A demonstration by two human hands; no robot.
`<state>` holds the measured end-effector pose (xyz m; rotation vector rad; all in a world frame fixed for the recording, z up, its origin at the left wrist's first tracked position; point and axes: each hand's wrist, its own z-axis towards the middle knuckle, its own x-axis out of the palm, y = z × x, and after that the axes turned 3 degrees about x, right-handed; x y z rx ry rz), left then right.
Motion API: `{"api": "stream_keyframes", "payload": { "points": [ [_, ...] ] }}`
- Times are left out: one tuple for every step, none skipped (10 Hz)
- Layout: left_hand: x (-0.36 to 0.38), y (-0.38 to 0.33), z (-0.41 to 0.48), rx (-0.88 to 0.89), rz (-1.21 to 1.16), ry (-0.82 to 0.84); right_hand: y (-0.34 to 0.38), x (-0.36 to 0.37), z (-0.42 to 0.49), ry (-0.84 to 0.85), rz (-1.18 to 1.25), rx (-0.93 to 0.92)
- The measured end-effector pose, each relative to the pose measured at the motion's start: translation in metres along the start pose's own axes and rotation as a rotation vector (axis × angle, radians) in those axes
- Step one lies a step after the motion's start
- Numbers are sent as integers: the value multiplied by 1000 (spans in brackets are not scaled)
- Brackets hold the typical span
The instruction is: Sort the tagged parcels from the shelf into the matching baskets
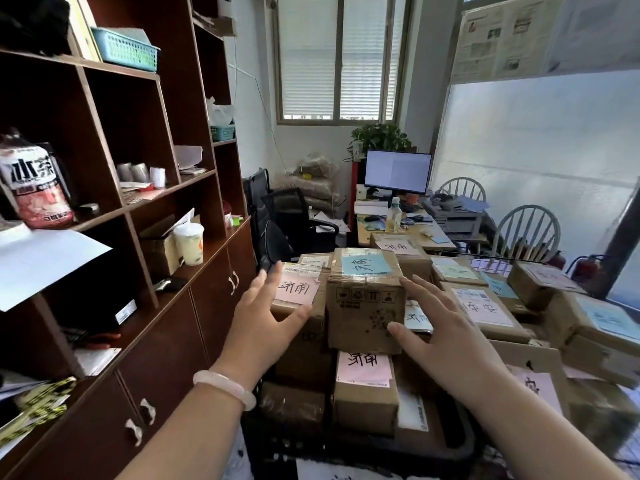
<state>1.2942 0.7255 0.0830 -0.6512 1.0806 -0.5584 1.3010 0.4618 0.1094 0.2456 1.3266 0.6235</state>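
- The dark wooden shelf (104, 202) fills the left side. The bays in view hold a printed bag, cups and papers, and I see no tagged parcels there, so the shelf looks largely emptied.
- A crowd of cardboard parcels (485, 310) covers the centre and right, already grouped in stacks. This suggests that most of the sorting is done.
- The box with the blue tag (365, 306) sits on top of the near stack, above a parcel bearing a pink tag (363, 367). Both tags seem to carry the same characters, so it appears to be in its matching place.
- The left hand (266, 320) and right hand (446, 327) flank that box, fingers spread and straight, gripping nothing. I cannot tell whether either hand touches it.
- What remains is probably any parcels out of view.
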Motion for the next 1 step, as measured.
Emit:
{"api": "stream_keyframes", "payload": {
  "points": [
    [9,-20,-24,181,208,15,-3,-2,-22,17,-99,2]
  ]
}}
